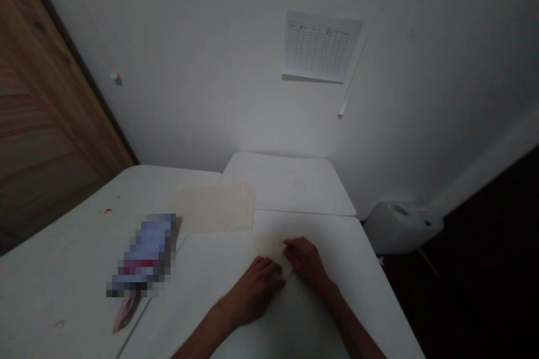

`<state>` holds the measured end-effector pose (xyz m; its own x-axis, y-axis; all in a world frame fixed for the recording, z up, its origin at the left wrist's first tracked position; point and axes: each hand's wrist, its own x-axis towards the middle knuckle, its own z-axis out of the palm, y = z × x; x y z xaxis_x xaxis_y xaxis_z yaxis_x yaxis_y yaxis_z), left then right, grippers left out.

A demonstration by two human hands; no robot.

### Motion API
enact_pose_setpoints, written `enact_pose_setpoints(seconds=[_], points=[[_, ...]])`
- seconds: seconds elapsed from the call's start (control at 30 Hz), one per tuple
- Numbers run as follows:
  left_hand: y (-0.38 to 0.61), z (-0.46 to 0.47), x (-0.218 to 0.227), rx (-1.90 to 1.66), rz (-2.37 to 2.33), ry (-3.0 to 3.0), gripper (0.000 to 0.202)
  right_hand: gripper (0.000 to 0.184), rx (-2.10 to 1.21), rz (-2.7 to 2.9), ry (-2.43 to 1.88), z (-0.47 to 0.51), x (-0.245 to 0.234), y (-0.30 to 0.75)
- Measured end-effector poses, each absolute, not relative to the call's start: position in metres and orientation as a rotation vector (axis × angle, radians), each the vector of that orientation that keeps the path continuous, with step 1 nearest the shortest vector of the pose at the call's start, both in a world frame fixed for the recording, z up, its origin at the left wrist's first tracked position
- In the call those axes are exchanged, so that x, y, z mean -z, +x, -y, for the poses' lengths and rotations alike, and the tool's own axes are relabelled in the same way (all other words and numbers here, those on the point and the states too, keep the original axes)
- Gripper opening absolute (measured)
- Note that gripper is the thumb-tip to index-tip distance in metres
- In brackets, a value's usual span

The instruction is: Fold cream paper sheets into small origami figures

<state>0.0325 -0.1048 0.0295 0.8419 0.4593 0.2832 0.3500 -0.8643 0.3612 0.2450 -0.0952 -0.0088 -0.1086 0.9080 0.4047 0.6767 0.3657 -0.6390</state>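
On the bench (337, 275), a paper sheet (267, 248) right under both hands, left hand (255, 291) at its near edge, right hand (307, 261) at its right side! Just behind, a paper stack (214, 208), lapping onto a second bench (290, 179). Left of that stack, a blurred packet (143, 252). Up above, a chart (322, 45) on the wall (202, 67). Far left, a wooden door (42, 95); off the bench's right side, a plastic container (402, 227).

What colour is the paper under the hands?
The paper is pale cream; head view shows it best.
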Motion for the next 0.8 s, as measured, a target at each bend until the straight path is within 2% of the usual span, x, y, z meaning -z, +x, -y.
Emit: enact_pose_setpoints(seconds=[0.23,0.33,0.57,0.8], points=[[0.032,0.105,-0.033,-0.531,-0.610,2.717,0.030,0.023,-0.372,1.820,-1.380,0.097,0.004,0.246],[0.032,0.105,-0.034,-0.548,-0.601,2.685,0.029,0.031,-0.387,1.779,-1.398,0.102,0.000,0.251],[0.047,0.101,-0.014,-0.761,-0.795,2.536,0.020,0.053,-0.564,1.803,-1.366,0.121,-0.007,0.275],[0.054,0.100,-0.011,-0.646,-0.928,2.561,0.006,0.054,-0.555,1.851,-1.370,0.129,-0.008,0.289]])
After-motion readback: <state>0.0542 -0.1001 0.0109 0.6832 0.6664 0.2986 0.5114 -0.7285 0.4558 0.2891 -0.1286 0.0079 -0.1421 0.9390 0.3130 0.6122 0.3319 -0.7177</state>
